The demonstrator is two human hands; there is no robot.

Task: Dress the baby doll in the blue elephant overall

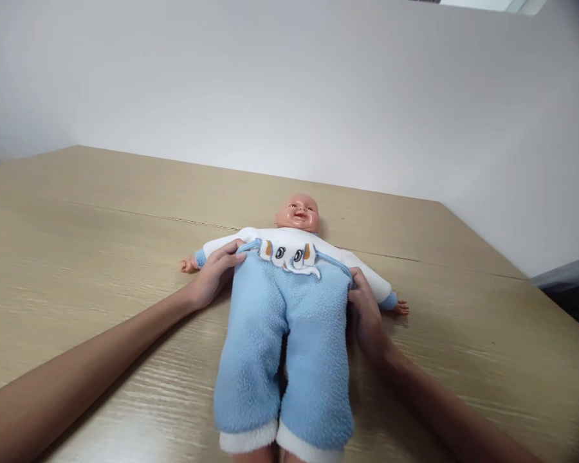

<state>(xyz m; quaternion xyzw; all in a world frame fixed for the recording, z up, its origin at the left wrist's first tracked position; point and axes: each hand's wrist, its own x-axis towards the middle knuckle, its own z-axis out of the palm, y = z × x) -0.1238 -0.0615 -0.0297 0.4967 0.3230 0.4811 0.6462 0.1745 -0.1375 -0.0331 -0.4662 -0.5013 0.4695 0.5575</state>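
Observation:
A baby doll lies on its back, head away from me and arms spread to the sides. It wears a white top with blue cuffs and fleecy light-blue trousers with white hems. An elephant face decorates the front at the waist. My left hand pinches the trousers' waistband at its left corner. At the opposite corner, my right hand grips the waistband, its fingertips partly tucked behind the cloth. Between both hands the waistband is stretched wide. The doll's feet are out of view.
The doll rests on a pale wooden table with a seam running across it. Behind the table rises a plain white wall. Something dark stands past the table's right edge.

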